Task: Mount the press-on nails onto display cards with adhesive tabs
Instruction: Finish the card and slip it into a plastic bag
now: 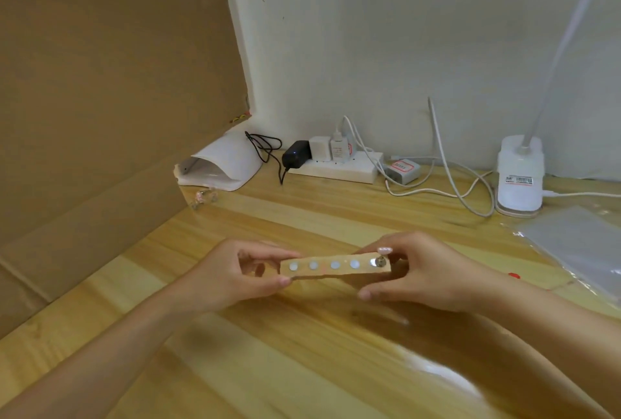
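A narrow cardboard display card (336, 266) is held level above the wooden table (302, 344). It carries a row of several round white adhesive tabs (335, 265). My left hand (242, 275) pinches the card's left end between thumb and fingers. My right hand (420, 272) holds the right end, thumb under the card and a fingertip on a small glittery press-on nail (379, 262) sitting on the rightmost tab. A few loose press-on nails (203, 198) lie by the cardboard wall at the far left.
A tall cardboard sheet (111, 109) walls off the left. At the back stand a white nail lamp (220, 163), a power strip (336, 168) with plugs and cables, and a desk lamp base (519, 176). Clear plastic bags (578, 243) lie at the right.
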